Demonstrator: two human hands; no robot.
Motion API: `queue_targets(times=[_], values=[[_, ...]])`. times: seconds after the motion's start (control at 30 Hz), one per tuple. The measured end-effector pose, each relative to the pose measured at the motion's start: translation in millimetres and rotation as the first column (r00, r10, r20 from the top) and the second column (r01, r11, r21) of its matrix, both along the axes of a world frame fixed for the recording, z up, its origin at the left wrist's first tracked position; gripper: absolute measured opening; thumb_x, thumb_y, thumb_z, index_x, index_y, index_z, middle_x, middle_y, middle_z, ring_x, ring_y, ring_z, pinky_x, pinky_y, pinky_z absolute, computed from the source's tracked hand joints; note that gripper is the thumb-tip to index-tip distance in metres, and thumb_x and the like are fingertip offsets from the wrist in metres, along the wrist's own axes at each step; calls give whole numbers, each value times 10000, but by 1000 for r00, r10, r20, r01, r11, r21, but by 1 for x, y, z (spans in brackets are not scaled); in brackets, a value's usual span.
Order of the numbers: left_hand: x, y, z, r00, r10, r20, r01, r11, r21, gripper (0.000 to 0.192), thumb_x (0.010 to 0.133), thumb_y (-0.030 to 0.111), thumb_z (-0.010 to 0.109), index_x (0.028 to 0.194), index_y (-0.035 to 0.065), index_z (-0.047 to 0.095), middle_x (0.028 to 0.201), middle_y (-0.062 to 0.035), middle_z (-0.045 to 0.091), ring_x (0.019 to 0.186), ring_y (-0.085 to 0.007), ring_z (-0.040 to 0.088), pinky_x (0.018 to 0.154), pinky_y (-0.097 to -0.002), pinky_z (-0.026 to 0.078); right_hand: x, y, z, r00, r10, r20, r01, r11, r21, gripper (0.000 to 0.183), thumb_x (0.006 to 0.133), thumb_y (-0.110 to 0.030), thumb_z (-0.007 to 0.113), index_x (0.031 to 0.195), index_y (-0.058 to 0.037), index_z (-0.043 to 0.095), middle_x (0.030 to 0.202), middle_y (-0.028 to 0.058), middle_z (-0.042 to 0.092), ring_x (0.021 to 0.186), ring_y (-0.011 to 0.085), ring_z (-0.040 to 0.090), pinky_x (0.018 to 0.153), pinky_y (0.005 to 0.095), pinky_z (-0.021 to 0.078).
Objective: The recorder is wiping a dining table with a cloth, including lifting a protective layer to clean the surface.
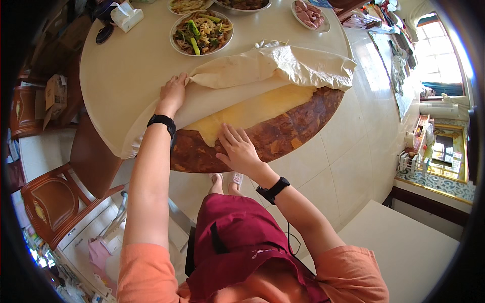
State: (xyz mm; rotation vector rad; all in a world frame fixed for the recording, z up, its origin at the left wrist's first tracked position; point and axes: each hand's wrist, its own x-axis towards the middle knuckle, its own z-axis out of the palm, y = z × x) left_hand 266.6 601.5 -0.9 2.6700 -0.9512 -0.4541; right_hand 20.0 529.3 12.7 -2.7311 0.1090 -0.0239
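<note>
My left hand (173, 93) pinches the gathered edge of a cream table cover (235, 70), which is folded back from the near side of a round table. Under the fold shows a yellowish translucent sheet (257, 104) lying on the dark brown patterned tabletop (280, 140). My right hand (238, 148) lies palm down with its fingers spread, fingertips on the near edge of that sheet and the bare tabletop. The cover's far right part is bunched up, its wrinkled side turned upward. Both wrists wear black bands.
Beyond the folded cover stand a plate of noodles and vegetables (201, 33), a bowl of dark food (244, 3), a plate of pink meat (310, 17) and a tissue pack (127, 17). A wooden chair (53, 200) is at the left, a white surface (398, 250) at the lower right.
</note>
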Motion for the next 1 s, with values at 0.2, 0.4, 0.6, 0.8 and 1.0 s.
queue_targets(times=[0.2, 0.4, 0.6, 0.8, 1.0], values=[[3, -1, -3, 1000, 10, -28, -10, 1000, 22, 271, 834, 113, 278, 1074, 145, 401, 1056, -113, 471, 999, -293, 453, 812, -460, 344, 4, -12, -1, 996, -78, -35, 83, 984, 158, 378, 793, -252, 463, 1102, -35, 446, 1216, 121, 375, 1160, 270, 311, 957, 454, 219], [1, 0, -2, 1000, 15, -19, -14, 998, 66, 283, 830, 111, 288, 1085, 156, 403, 1063, -113, 467, 997, -290, 454, 824, -457, 345, -6, 20, 3, 949, 310, -52, -314, 944, -101, 323, 714, -181, 525, 1032, -121, 520, 1171, 57, 425, 1153, 235, 324, 966, 437, 212], [3, -3, -5, 1000, -19, -24, 19, 1000, 23, 298, 818, 74, 312, 1092, 158, 395, 1050, -113, 464, 997, -290, 454, 810, -481, 349, -1, -22, -11, 949, -312, 38, 303, 940, 155, 397, 723, -137, 505, 1097, -22, 444, 1196, 145, 382, 1129, 340, 313, 959, 451, 200], [-1, 1, -2, 1000, -11, 23, 10, 1000, 24, 291, 773, 93, 409, 1060, 141, 423, 1017, -108, 490, 962, -293, 480, 819, -469, 349, -5, 9, 27, 942, 286, 175, -316, 932, 180, 198, 682, -101, 533, 870, -110, 593, 961, 40, 560, 1080, 220, 402, 921, 515, 214], [-17, -8, 24, 999, -38, 24, 35, 993, 114, 306, 733, 242, 510, 999, 95, 480, 959, -128, 559, 913, -286, 527, 886, -507, 273, -19, -86, 7, 749, -593, -296, 420, 80, 904, 283, 798, -148, 465, 1011, 31, 518, 838, 78, 608, 778, 174, 553, 739, 262, 410]])
